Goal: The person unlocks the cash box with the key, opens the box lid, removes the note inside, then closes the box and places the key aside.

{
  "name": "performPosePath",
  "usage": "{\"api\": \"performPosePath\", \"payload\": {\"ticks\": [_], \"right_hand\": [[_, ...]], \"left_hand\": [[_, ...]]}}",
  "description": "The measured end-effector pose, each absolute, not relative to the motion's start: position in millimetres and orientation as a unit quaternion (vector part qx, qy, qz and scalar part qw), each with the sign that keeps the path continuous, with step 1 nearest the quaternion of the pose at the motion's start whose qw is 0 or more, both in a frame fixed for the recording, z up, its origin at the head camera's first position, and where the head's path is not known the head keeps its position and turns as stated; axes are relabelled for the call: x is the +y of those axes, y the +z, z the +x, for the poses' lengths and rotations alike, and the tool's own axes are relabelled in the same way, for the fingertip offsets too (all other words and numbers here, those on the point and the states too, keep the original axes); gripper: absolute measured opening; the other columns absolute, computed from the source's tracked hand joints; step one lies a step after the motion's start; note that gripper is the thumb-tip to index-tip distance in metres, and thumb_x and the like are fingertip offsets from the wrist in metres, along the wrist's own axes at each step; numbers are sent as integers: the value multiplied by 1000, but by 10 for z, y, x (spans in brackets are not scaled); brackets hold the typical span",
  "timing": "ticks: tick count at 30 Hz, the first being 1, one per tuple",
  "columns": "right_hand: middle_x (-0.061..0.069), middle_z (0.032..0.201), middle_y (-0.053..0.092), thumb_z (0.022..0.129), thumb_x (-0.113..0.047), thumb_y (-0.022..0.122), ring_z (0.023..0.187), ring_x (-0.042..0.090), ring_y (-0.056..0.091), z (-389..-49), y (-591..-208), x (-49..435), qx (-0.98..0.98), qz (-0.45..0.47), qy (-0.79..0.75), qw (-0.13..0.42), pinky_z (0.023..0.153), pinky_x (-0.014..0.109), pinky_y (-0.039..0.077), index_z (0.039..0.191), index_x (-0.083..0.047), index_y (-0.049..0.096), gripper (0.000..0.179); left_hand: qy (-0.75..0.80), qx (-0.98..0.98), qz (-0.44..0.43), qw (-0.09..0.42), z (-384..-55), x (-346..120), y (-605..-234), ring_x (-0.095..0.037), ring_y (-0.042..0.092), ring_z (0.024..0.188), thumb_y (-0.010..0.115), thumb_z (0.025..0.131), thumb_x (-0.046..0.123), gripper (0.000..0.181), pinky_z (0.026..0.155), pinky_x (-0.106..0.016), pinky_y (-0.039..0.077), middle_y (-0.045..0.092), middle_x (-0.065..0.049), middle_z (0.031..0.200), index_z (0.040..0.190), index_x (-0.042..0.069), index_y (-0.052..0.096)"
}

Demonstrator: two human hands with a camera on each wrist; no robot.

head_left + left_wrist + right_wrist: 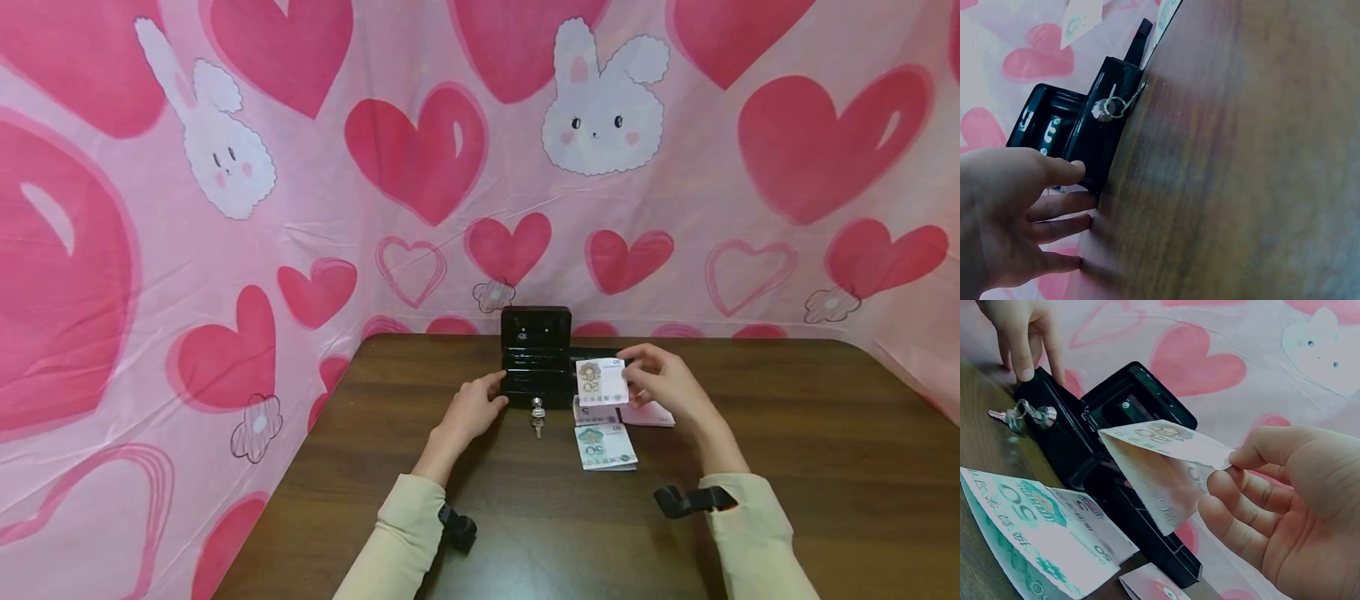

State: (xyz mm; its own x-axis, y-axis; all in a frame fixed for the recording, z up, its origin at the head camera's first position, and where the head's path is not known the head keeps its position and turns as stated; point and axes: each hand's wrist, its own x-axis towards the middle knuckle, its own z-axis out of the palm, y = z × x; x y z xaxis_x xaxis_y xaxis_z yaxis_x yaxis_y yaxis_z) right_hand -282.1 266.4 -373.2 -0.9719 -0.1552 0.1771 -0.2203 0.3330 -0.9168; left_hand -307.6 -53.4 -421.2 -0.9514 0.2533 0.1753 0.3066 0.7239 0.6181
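Looks partway, from here: box (536, 385) open, lid up, keys (537, 418) at its lock; one folded note (598, 383) lifted, pinched in the right hand (667, 385) near the tray (1169, 553). Green note (604, 448) and pink note (652, 414) lie outside, undealt with. Left hand (472, 410), fingers apart, touches the box's left end. Brown wood-grain table (570, 542), pink heart-and-bunny cloth (690, 200) around.

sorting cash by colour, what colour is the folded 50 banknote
The folded 50 banknote is green and whitish, best seen in the right wrist view.
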Motion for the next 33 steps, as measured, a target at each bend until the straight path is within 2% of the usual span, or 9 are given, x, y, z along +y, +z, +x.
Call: {"api": "performPosePath", "payload": {"ticks": [12, 24, 33], "right_hand": [[11, 82, 58, 96, -9, 58, 64, 17, 60, -2809, -3777, 2806, -824, 111, 556, -21, 59, 35, 58, 127, 9, 50, 37], [13, 83, 58, 98, -12, 58, 68, 20, 62, -2748, -3761, 2891, -837, 97, 537, -24, 59, 36, 57, 125, 6, 52, 33], [9, 83, 58, 99, -20, 58, 69, 18, 58, -2737, -3770, 2984, -846, 74, 526, -31, 60, 38, 56, 121, 3, 55, 32]], "left_hand": [[-334, -930, -147, 45, -3073, -517, -4214, -28, 66, 111, 65, 96, 16, 48, 97, -48, 51, 70, -14, 119, 143, 13, 55], [-339, -928, -146, 45, -3068, -517, -4213, -29, 66, 112, 65, 95, 15, 48, 97, -48, 50, 70, -15, 120, 143, 12, 55], [-342, -927, -150, 47, -3064, -517, -4208, -28, 66, 111, 64, 96, 15, 48, 97, -48, 51, 70, -15, 119, 142, 12, 55]]}}
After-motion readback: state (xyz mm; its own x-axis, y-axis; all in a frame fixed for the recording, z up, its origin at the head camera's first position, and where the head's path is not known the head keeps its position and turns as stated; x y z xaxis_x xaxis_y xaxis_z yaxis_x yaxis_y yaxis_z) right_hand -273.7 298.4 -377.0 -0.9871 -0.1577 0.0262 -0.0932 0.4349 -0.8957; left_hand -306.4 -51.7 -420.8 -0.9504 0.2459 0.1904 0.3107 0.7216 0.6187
